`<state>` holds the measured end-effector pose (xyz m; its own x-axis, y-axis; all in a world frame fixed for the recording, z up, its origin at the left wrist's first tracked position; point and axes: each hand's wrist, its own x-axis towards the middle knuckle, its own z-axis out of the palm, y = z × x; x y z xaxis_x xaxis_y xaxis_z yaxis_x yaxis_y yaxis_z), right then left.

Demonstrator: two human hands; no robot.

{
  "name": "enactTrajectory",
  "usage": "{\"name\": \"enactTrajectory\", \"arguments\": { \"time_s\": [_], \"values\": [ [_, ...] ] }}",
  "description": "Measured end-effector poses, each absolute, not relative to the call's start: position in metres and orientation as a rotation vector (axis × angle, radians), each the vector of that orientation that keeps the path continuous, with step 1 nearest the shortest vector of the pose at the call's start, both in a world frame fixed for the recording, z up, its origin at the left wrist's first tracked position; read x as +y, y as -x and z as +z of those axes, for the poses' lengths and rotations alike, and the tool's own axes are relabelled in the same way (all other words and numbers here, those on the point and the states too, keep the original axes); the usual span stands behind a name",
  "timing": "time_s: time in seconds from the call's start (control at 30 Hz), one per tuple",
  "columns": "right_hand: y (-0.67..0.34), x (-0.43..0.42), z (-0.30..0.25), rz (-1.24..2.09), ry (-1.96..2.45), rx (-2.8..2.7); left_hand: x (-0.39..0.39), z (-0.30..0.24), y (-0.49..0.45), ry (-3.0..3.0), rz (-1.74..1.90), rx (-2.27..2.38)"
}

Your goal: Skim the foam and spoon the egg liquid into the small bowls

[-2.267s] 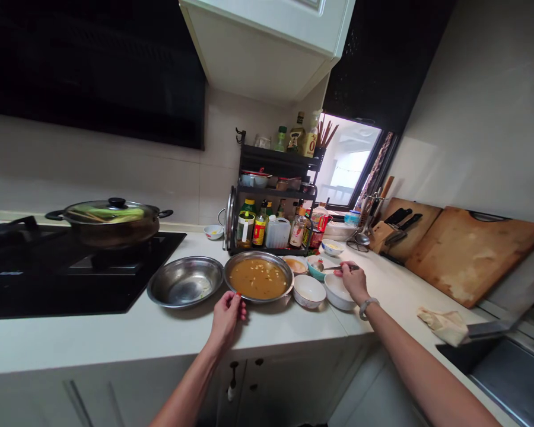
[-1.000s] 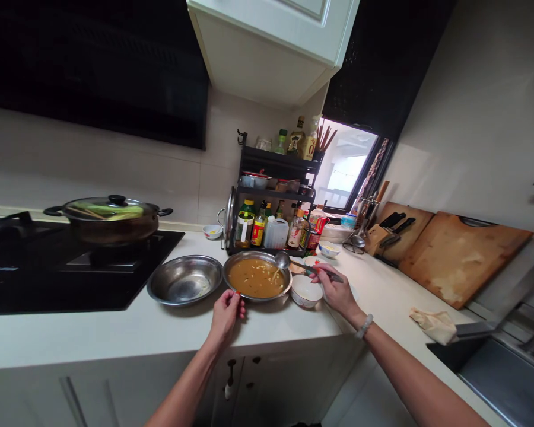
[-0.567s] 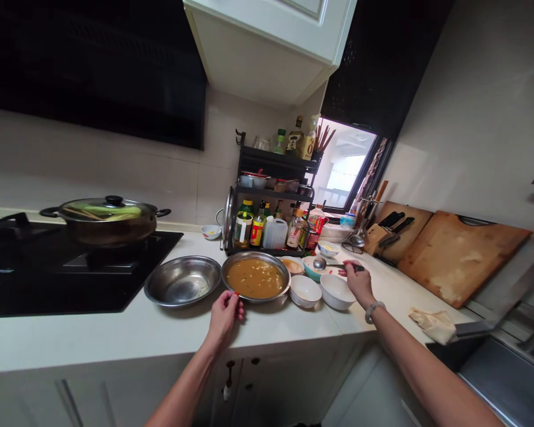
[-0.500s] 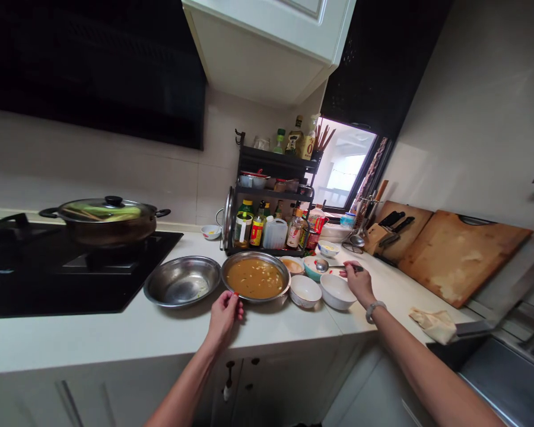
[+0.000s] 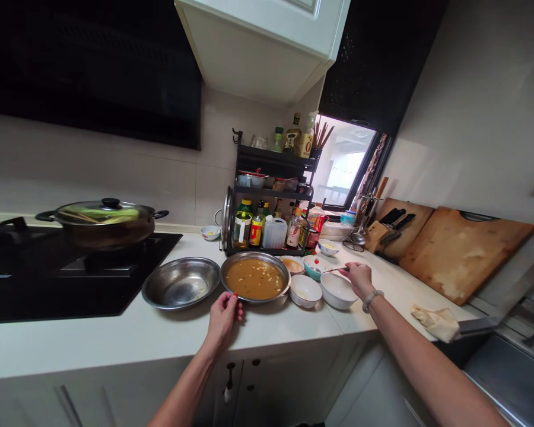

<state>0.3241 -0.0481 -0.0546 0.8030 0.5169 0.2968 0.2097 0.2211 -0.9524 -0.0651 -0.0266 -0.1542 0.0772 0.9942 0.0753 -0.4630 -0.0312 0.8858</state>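
My left hand (image 5: pixel 223 313) grips the near rim of a steel bowl (image 5: pixel 255 277) filled with brown soup on the white counter. My right hand (image 5: pixel 356 278) holds the handle of a metal ladle (image 5: pixel 327 270); its scoop rests in a teal bowl (image 5: pixel 315 266) behind two white bowls (image 5: pixel 305 290) (image 5: pixel 337 290). A small bowl with orange sauce (image 5: pixel 295 264) sits between the soup bowl and the teal one.
An empty steel bowl (image 5: pixel 180 283) sits left of the soup. A lidded pan (image 5: pixel 100 222) stands on the black hob (image 5: pixel 66 274). A rack of bottles (image 5: pixel 267 204), a knife block (image 5: pixel 382 233), cutting boards (image 5: pixel 463 250), a cloth (image 5: pixel 436 322) and the sink (image 5: pixel 511 373) fill the right.
My right hand swung the ladle from over the soup bowl to the right and lowered its scoop into the teal bowl. My left hand stayed on the soup bowl's rim.
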Motion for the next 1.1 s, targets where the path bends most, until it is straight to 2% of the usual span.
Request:
{"name": "enactTrajectory", "arguments": {
  "time_s": [0.3, 0.73, 0.93, 1.1],
  "values": [
    [-0.33, -0.055, -0.044, 0.272, 1.235, -0.471, -0.028, -0.152, 0.065, -0.906, 1.368, 0.751],
    [-0.271, -0.076, -0.015, 0.384, 1.05, -0.647, -0.03, -0.151, 0.064, -0.899, 1.361, 0.759],
    [-0.21, -0.091, -0.025, 0.403, 1.113, -0.984, -0.031, -0.147, 0.065, -0.924, 1.352, 0.774],
    [-0.18, -0.108, -0.036, 0.171, 1.169, -1.45, -0.029, -0.151, 0.065, -0.929, 1.357, 0.747]
  ]
}}
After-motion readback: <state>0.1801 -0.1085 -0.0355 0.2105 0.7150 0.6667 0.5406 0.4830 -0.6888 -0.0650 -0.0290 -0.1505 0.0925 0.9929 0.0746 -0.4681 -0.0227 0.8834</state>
